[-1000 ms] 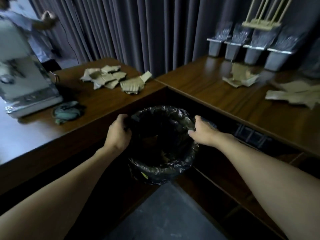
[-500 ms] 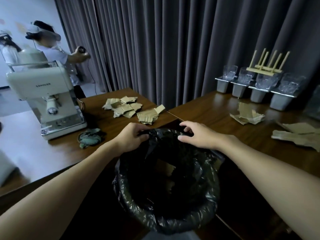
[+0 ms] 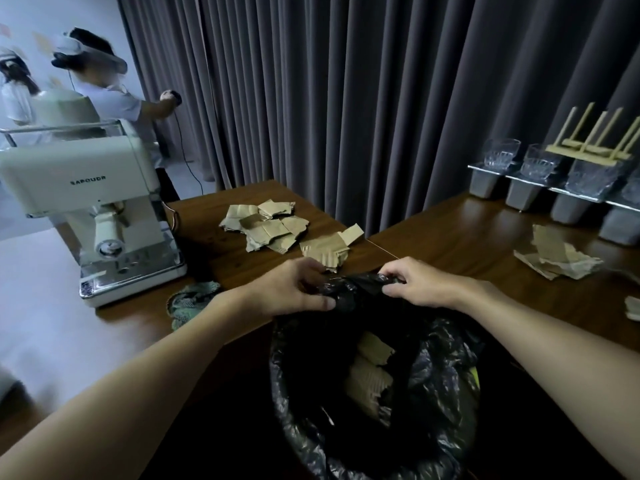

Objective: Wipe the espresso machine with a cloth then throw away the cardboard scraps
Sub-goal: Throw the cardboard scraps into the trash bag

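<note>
Staged studio room — grey curtains (image 3: pixel 346 98), espresso machine (image 3: pixel 86 188), people (image 3: pixel 107 95) wearing headsets.

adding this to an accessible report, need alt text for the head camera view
A person's left hand and right hand grip the far rim of a black bin bag holding a few cardboard scraps. Other scraps lie on the wooden counter beyond, with a white espresso machine and a crumpled cloth to the left.
</note>
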